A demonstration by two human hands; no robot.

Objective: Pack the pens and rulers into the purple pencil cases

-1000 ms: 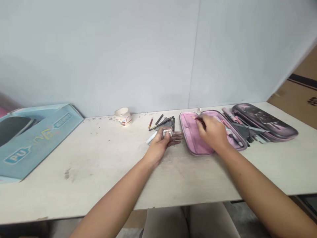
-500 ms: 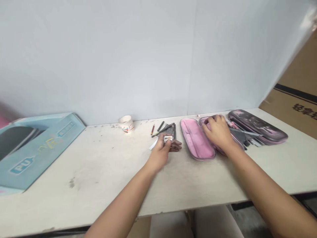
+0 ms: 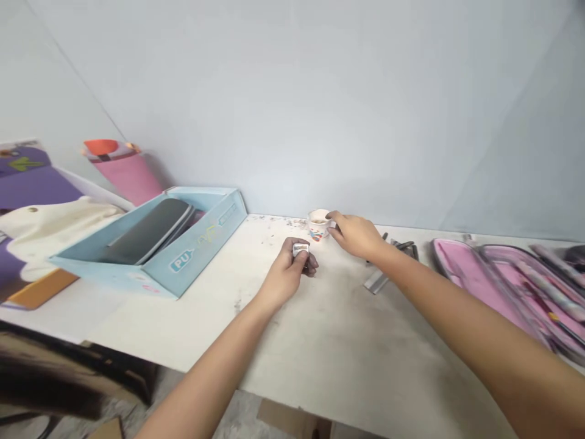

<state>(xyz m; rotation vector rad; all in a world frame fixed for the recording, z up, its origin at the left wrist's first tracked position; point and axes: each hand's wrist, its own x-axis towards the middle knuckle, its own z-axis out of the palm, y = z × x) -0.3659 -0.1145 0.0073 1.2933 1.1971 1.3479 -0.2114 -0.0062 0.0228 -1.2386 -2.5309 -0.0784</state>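
My left hand (image 3: 287, 265) is closed around a small metal pencil sharpener (image 3: 300, 249), thumb against it, held above the table. The fingertips look dark with smudges. My right hand (image 3: 359, 235) is at the right side of a white paper cup (image 3: 317, 229) with a coloured print. Its thumb and forefinger are apart at the cup's rim, seemingly touching it. Something brownish lies inside the cup, too small to make out. Behind my right forearm lie dark pens or pencils and a grey ruler-like strip (image 3: 377, 281), partly hidden.
An opened pink pencil case (image 3: 478, 280) with pens lies at the right. On the left stands a light blue box (image 3: 183, 268) holding a dark case (image 3: 150, 231). Behind it are a pink roll-shaped object (image 3: 130, 174) and cream cloth (image 3: 59, 228). Dark crumbs dot the white table (image 3: 320, 341).
My right hand has left the pink pencil case and moved left to the paper cup. My left hand still holds the sharpener. The view has turned left, bringing more of the blue box into sight.
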